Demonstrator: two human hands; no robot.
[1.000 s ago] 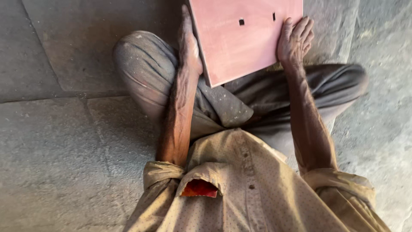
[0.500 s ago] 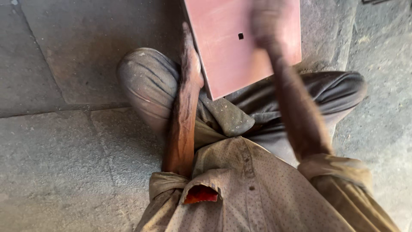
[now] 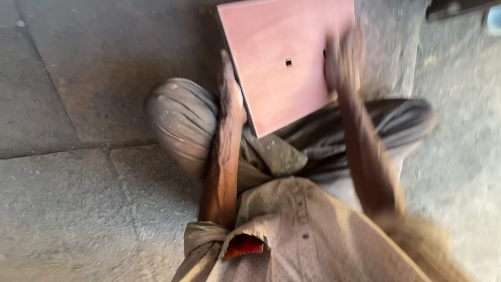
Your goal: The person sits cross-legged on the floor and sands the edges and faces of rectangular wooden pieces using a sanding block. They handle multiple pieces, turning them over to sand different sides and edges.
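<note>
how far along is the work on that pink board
Done: the pink board already has a small square hole and a second cut near its right edge. In hand: the left hand grips its left edge, while the right hand lies on its face, blurred with motion. The board rests over the crossed legs. What is left cannot be told; no tool shows.

The left hand (image 3: 229,96) reaches forward on a straight, bare forearm, its fingers pressed flat along an edge. The right hand (image 3: 342,60) is raised higher and blurred (its grip cannot be made out), the right forearm angling up from a rolled sleeve.
</note>
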